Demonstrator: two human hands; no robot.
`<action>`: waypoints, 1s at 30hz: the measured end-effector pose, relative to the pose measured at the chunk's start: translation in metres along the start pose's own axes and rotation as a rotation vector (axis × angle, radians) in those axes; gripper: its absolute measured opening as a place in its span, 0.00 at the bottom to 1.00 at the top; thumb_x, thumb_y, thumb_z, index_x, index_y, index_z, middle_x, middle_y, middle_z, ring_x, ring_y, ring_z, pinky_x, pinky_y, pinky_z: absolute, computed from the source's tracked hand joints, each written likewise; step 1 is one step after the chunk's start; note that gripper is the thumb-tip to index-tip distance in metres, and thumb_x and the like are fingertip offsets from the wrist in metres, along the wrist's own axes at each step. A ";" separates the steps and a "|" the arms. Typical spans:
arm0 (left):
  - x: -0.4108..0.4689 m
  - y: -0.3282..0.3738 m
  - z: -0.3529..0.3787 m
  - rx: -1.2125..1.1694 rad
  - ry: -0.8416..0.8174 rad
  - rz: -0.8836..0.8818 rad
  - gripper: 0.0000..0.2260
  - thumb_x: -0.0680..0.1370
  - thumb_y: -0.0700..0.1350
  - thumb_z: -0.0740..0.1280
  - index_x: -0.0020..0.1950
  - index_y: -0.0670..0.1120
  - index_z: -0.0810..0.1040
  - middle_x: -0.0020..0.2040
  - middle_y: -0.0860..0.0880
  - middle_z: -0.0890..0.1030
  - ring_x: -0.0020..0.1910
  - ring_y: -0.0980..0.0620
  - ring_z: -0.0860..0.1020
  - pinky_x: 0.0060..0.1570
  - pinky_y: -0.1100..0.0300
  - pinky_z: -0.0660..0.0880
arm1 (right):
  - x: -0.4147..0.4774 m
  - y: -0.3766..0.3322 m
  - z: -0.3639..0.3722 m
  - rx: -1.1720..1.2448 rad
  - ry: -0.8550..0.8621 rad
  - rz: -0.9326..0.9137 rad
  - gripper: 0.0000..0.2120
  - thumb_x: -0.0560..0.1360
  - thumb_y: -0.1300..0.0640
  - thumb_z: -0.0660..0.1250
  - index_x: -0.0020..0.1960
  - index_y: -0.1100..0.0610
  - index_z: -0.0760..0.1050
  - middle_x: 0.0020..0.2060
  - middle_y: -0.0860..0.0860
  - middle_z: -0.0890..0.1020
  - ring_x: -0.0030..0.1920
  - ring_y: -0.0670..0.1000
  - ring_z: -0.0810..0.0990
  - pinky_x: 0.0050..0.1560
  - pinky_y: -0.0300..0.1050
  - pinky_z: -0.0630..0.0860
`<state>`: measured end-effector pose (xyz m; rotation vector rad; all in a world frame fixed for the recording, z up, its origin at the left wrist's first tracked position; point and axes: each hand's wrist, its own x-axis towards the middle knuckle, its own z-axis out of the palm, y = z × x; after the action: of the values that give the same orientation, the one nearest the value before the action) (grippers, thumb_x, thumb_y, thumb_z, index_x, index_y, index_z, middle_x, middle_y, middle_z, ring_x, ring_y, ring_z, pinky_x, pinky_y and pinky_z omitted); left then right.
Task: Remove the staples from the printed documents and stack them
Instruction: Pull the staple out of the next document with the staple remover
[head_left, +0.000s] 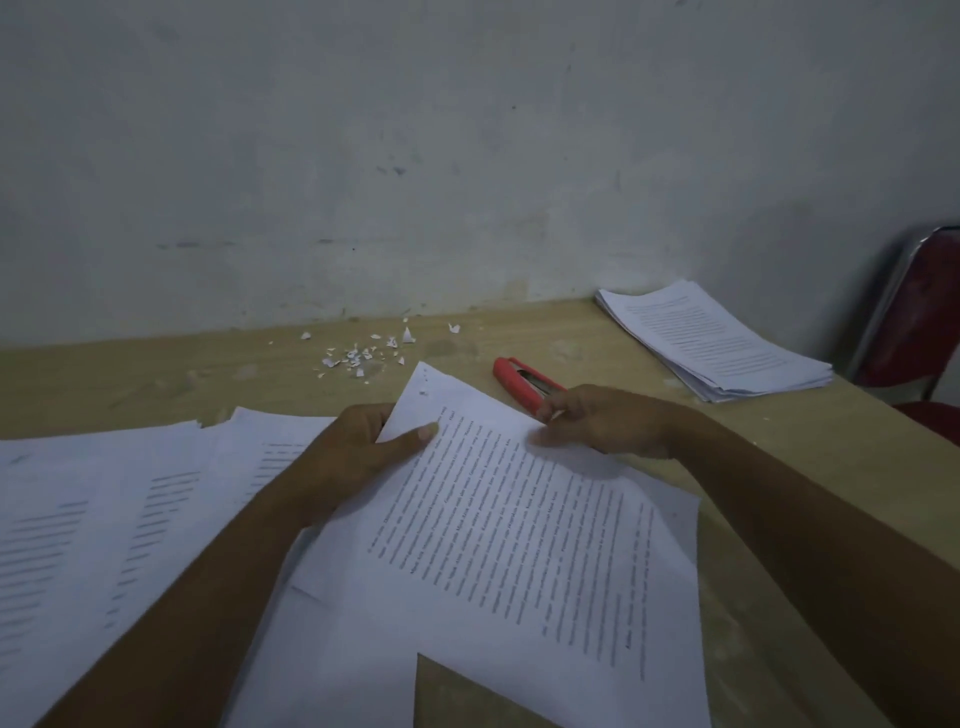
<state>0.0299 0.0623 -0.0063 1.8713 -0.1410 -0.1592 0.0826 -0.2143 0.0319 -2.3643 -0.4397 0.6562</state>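
While we are pinching the upper corner of the printed document (498, 519) between the thumb and curled fingers of our left hand (358, 447), our right hand (602, 423) is curling its fingers round the near end of the red staple remover (522, 379) — just beside the sheet's far edge. The document is lying tilted on the desk (156, 374), over loose sheets (332, 665); a stack (722, 343) is sitting well apart at the far right.

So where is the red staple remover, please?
The red staple remover lies on the table right of centre in the head view, its near end at the right hand.
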 end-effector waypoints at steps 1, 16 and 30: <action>0.000 -0.003 0.002 0.030 0.022 -0.002 0.11 0.77 0.53 0.68 0.51 0.47 0.84 0.44 0.49 0.87 0.42 0.49 0.86 0.44 0.56 0.80 | 0.004 0.000 0.000 -0.021 0.132 -0.024 0.09 0.77 0.44 0.68 0.48 0.49 0.78 0.45 0.46 0.82 0.42 0.46 0.81 0.40 0.38 0.73; 0.007 -0.021 0.008 0.178 0.077 0.018 0.11 0.78 0.57 0.65 0.48 0.51 0.83 0.42 0.58 0.86 0.39 0.60 0.83 0.42 0.61 0.77 | 0.104 -0.001 0.029 -0.519 0.653 0.277 0.39 0.74 0.27 0.51 0.67 0.59 0.66 0.64 0.61 0.72 0.64 0.61 0.70 0.63 0.58 0.67; 0.010 -0.026 0.006 0.235 0.068 0.025 0.14 0.79 0.58 0.64 0.43 0.51 0.82 0.39 0.57 0.85 0.37 0.60 0.83 0.45 0.58 0.77 | 0.097 -0.033 0.021 0.039 0.636 0.034 0.24 0.82 0.45 0.47 0.38 0.58 0.69 0.37 0.56 0.76 0.41 0.57 0.75 0.42 0.48 0.69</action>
<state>0.0394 0.0624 -0.0332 2.1049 -0.1413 -0.0637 0.1458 -0.1353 0.0062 -2.3838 -0.1010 -0.0918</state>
